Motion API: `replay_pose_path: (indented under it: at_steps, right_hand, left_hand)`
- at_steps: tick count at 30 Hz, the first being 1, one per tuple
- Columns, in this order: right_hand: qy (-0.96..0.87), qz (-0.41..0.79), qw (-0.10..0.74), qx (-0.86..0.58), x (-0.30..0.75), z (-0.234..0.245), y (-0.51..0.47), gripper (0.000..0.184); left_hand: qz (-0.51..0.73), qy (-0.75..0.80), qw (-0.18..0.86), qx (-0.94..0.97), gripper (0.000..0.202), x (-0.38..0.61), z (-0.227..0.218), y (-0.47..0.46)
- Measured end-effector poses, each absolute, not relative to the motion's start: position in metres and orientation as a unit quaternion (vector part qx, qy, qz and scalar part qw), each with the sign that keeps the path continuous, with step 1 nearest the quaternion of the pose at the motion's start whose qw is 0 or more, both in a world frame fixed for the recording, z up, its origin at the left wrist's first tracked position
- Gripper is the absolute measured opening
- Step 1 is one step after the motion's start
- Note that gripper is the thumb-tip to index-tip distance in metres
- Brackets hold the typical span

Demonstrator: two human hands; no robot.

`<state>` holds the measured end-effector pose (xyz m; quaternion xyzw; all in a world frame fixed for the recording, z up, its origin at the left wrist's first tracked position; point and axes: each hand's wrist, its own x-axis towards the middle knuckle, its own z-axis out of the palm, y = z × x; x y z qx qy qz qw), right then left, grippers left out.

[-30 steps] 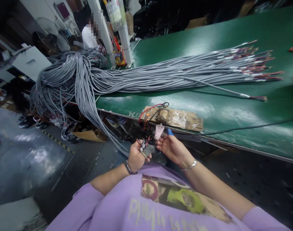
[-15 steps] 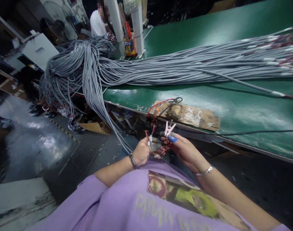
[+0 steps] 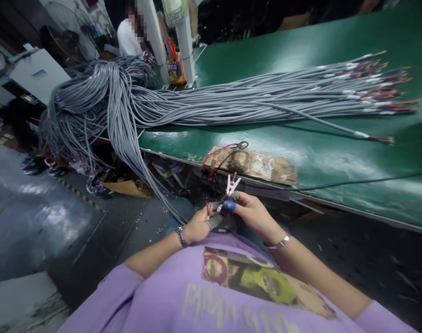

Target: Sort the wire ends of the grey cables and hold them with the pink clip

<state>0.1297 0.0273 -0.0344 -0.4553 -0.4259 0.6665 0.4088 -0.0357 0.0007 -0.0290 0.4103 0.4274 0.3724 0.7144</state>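
My left hand [image 3: 199,224] is closed around the wire end of a grey cable [image 3: 169,203]. A red wire and a white piece poke out above its fingers. Close beside it, my right hand [image 3: 251,210] pinches at the wire ends; what exactly sits between its fingertips is too small to tell. Grey covers and one blue cover wrap some fingertips. Just above the right fingertips stands a pale pink clothespin [image 3: 232,184]; whether the fingers touch it is unclear. Behind it, a worn wooden block [image 3: 266,166] with red and black leads [image 3: 211,159] lies at the bench edge.
Many grey cables [image 3: 204,104] lie across the green bench [image 3: 318,152], draping over its left end in a heap. A black cord [image 3: 336,184] crosses the bench front. White posts [image 3: 187,55] and a yellow-red packet [image 3: 176,71] stand behind. A person [image 3: 127,37] is at back left.
My view has shifted, so the bench appears farther left. My right fingers have come closer to the left hand, below the clothespin. The left hand keeps its hold on the wire end.
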Motion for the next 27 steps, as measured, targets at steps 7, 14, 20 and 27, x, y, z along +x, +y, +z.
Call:
replay_pose_path:
  at_steps: [7, 14, 20, 27]
  right_hand:
    - [-0.474, 0.673, 0.382, -0.420, 0.132, -0.031, 0.020, 0.032]
    - [-0.416, 0.655, 0.405, -0.483, 0.134, -0.038, 0.012, 0.032]
    - [-0.415, 0.697, 0.367, -0.455, 0.135, -0.032, 0.015, 0.036]
    - [-0.423, 0.715, 0.341, -0.440, 0.135, -0.028, 0.021, 0.038]
  left_hand:
    - [0.398, 0.405, 0.698, 0.437, 0.050, -0.038, -0.030, 0.011]
    - [0.295, 0.483, 0.648, 0.510, 0.035, -0.033, -0.032, 0.003]
    - [0.246, 0.493, 0.653, 0.519, 0.040, -0.033, -0.029, 0.001]
    - [0.202, 0.474, 0.724, 0.459, 0.049, -0.032, -0.023, 0.007]
